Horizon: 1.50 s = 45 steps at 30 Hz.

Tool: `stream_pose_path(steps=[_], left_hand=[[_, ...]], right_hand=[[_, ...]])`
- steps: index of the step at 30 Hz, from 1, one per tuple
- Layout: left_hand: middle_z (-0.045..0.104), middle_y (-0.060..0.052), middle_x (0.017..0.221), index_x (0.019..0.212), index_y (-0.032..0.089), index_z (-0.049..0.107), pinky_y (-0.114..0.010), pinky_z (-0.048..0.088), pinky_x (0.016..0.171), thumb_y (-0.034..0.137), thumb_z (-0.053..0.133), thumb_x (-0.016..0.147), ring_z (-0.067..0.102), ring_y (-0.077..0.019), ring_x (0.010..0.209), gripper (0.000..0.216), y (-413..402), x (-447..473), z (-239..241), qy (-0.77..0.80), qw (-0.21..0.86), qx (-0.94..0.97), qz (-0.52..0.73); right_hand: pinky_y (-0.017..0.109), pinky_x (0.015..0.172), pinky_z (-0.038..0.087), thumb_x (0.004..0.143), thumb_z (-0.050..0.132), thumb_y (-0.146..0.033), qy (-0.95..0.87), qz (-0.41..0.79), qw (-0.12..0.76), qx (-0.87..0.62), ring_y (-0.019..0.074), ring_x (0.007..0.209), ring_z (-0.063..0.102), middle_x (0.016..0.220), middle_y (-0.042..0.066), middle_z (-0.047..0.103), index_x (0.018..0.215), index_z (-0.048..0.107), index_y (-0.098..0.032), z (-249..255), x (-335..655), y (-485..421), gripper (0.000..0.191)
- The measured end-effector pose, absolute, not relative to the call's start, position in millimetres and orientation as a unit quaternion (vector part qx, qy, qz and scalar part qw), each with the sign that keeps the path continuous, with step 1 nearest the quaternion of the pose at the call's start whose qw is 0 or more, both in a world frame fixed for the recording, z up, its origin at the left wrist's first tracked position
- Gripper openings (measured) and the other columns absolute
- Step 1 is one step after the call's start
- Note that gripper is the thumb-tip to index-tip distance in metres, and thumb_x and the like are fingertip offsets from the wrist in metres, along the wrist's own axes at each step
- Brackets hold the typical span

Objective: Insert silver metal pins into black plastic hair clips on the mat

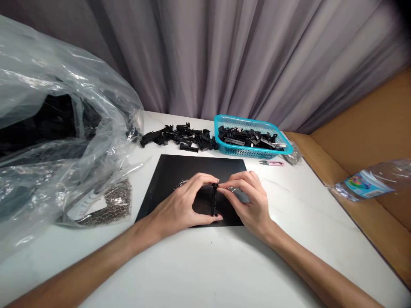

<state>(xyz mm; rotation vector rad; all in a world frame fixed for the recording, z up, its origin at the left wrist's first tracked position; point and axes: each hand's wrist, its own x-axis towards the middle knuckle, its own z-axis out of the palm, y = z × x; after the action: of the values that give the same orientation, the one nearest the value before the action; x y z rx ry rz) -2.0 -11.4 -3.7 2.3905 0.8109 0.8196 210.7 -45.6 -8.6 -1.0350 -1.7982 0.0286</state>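
My left hand (186,201) pinches a narrow black plastic part (214,201) between thumb and forefinger, holding it upright over a black mat (180,171). My right hand (248,199) is closed in a pinch at the part's top end, its fingertips on something small that I cannot make out. A small heap of shiny metal pieces (183,183) lies on the mat just behind my left hand.
A pile of black plastic parts (181,137) lies behind the mat, beside a turquoise basket (253,149) of similar parts. A large clear plastic bag (58,128) fills the left, with metal pieces (112,205) spilling out. A cardboard box (369,141) with a bottle (372,179) stands right.
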Motion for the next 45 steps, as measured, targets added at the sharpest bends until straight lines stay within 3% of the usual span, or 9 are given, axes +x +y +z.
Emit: stream_pose_path(steps=[7, 19, 26, 29, 32, 36, 41, 45], left_hand=[[0.064, -0.008, 0.127, 0.125, 0.025, 0.048, -0.045, 0.057, 0.105, 0.043, 0.088, 0.076, 0.067, -0.0290, 0.121, 0.066, -16.0, 3.7, -6.3, 0.316, 0.205, 0.866, 0.330], [0.065, -0.006, 0.123, 0.124, 0.025, 0.048, -0.040, 0.058, 0.102, 0.040, 0.087, 0.076, 0.068, -0.0264, 0.118, 0.064, -15.2, 4.4, -8.9, 0.308, 0.189, 0.869, 0.340], [0.064, -0.006, 0.122, 0.124, 0.024, 0.049, -0.037, 0.057, 0.103, 0.039, 0.089, 0.075, 0.067, -0.0239, 0.117, 0.065, -12.7, 3.3, -9.2, 0.303, 0.198, 0.864, 0.351], [0.064, -0.005, 0.121, 0.122, 0.024, 0.050, -0.037, 0.058, 0.101, 0.037, 0.090, 0.074, 0.068, -0.0232, 0.115, 0.064, -12.8, 2.6, -8.6, 0.315, 0.207, 0.861, 0.341], [0.064, -0.004, 0.120, 0.120, 0.024, 0.050, -0.037, 0.058, 0.100, 0.039, 0.088, 0.075, 0.068, -0.0233, 0.115, 0.061, -13.5, 1.8, -7.3, 0.328, 0.214, 0.860, 0.326], [0.064, -0.003, 0.123, 0.120, 0.026, 0.050, -0.041, 0.059, 0.101, 0.051, 0.085, 0.077, 0.067, -0.0245, 0.116, 0.061, -14.5, 1.1, -6.0, 0.357, 0.238, 0.852, 0.300], [0.066, -0.003, 0.122, 0.119, 0.026, 0.050, -0.044, 0.060, 0.100, 0.058, 0.085, 0.073, 0.068, -0.0261, 0.115, 0.066, -16.5, 1.6, -4.9, 0.382, 0.251, 0.843, 0.285], [0.065, -0.003, 0.124, 0.120, 0.026, 0.050, -0.044, 0.058, 0.102, 0.056, 0.085, 0.074, 0.067, -0.0257, 0.116, 0.065, -16.6, 1.8, -5.3, 0.377, 0.254, 0.846, 0.277]], right_hand=[[0.041, 0.073, 0.048, 0.098, 0.067, -0.019, -0.740, 0.033, 0.520, -0.424, 0.0207, 0.078, 0.062, 0.086, 0.003, 0.067, 0.095, 0.071, -0.026, -7.2, 207.3, -45.2, 0.008], [0.037, 0.066, 0.047, 0.099, 0.064, -0.015, -0.764, -0.060, 0.493, -0.412, 0.0187, 0.071, 0.060, 0.084, 0.004, 0.068, 0.097, 0.072, -0.026, -11.1, 204.8, -42.2, 0.014], [0.032, 0.060, 0.047, 0.098, 0.064, -0.010, -0.807, -0.123, 0.443, -0.370, 0.0171, 0.070, 0.054, 0.089, 0.005, 0.072, 0.115, 0.072, -0.024, -14.5, 213.2, -41.8, 0.023], [0.032, 0.061, 0.047, 0.098, 0.062, -0.010, -0.817, -0.118, 0.432, -0.362, 0.0164, 0.070, 0.055, 0.089, 0.005, 0.073, 0.114, 0.072, -0.023, -16.6, 213.1, -41.1, 0.022], [0.032, 0.065, 0.048, 0.099, 0.062, -0.011, -0.817, -0.055, 0.445, -0.363, 0.0157, 0.073, 0.057, 0.090, 0.006, 0.072, 0.109, 0.074, -0.021, -15.2, 212.8, -40.4, 0.018], [0.029, 0.065, 0.049, 0.101, 0.062, -0.021, -0.766, 0.172, 0.467, -0.407, 0.0158, 0.082, 0.061, 0.093, 0.005, 0.065, 0.111, 0.077, -0.023, -6.8, 217.8, -40.2, 0.018], [0.026, 0.058, 0.040, 0.100, 0.064, -0.031, -0.697, 0.307, 0.479, -0.437, 0.0115, 0.065, 0.045, 0.087, 0.001, 0.063, 0.117, 0.076, -0.025, -1.6, 223.2, -39.2, 0.021], [0.025, 0.055, 0.035, 0.094, 0.071, -0.039, -0.637, 0.386, 0.479, -0.464, 0.0102, 0.061, 0.039, 0.079, -0.001, 0.063, 0.108, 0.077, -0.023, -3.8, 218.4, -37.0, 0.022]])
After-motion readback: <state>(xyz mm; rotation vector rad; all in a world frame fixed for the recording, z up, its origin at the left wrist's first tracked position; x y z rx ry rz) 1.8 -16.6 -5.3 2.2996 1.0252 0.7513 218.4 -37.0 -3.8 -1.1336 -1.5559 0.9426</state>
